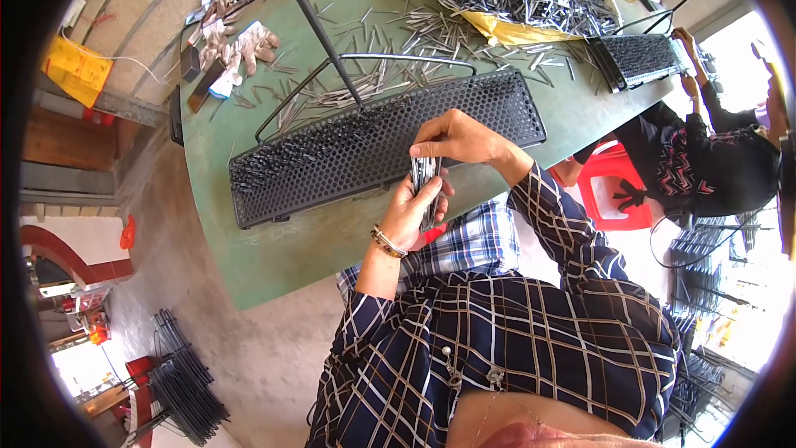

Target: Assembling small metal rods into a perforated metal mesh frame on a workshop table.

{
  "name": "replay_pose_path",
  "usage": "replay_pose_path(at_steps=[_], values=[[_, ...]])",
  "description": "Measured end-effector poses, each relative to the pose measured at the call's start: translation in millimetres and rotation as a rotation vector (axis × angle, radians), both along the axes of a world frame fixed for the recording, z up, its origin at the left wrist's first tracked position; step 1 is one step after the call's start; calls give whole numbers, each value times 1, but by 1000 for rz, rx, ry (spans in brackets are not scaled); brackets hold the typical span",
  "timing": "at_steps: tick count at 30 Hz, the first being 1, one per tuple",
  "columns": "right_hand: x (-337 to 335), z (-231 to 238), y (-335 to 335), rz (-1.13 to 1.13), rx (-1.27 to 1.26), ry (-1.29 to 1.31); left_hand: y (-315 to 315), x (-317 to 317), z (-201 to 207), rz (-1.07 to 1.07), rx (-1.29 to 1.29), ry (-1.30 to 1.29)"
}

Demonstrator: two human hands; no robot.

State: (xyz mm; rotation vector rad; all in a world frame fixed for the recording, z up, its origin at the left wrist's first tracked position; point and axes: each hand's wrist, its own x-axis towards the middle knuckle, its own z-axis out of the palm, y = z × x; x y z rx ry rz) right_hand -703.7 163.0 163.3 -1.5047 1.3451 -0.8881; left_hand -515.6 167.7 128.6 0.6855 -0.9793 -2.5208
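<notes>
My left hand, with a beaded bracelet at the wrist, is closed round an upright bundle of thin metal strips. Over the bundle's top bend the fingers of my right hand, touching the strip ends. Both hands are above the near edge of a long black rack full of round holes. Dark strips stand packed in the rack's left end and along part of its far side; many holes at the right show no strip. A metal bail handle rises behind it.
A green table carries the rack, scattered loose strips and a yellow sack heaped with more. Work gloves lie far left. A dark pole slants over the rack. At right, another person handles a similar rack beside a red stool.
</notes>
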Motion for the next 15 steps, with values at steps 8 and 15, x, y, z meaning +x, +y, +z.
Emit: replay_pose_path(at_steps=[8,15], values=[[-9,3,2,-158,153,-24,4,-3,-11,-15,64,-61],[-13,5,1,-168,99,146,5,-7,-8,76,104,-110]])
